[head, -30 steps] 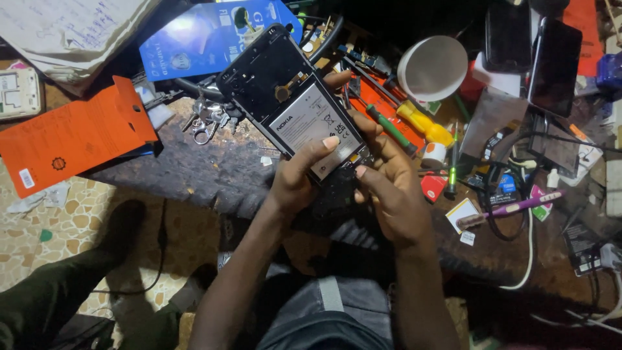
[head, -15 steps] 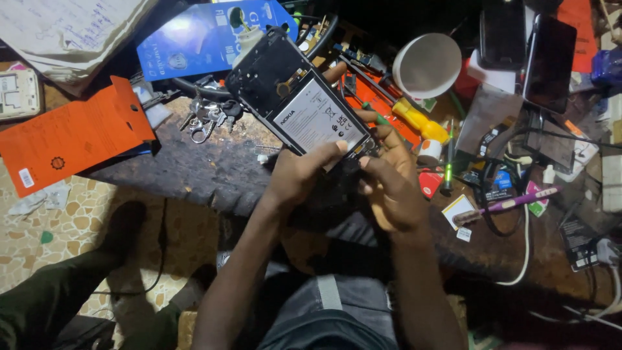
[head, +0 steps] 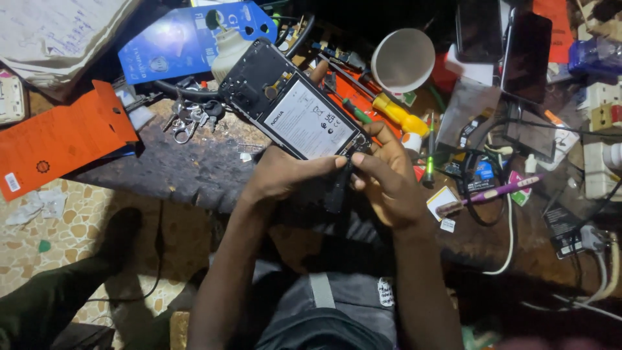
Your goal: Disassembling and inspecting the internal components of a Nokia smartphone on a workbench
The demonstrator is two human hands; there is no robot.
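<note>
Lifted slightly and turned since the earlier frames, the opened phone now lies diagonally above the bench, back cover off and battery showing. Left hand clasps its lower edge; right hand pinches the lower corner, thumb meeting fingertips over a dark strip. Screwdrivers, a cup and keys lie around it.

The opened phone has its lower end hidden under the left hand and right hand.
</note>
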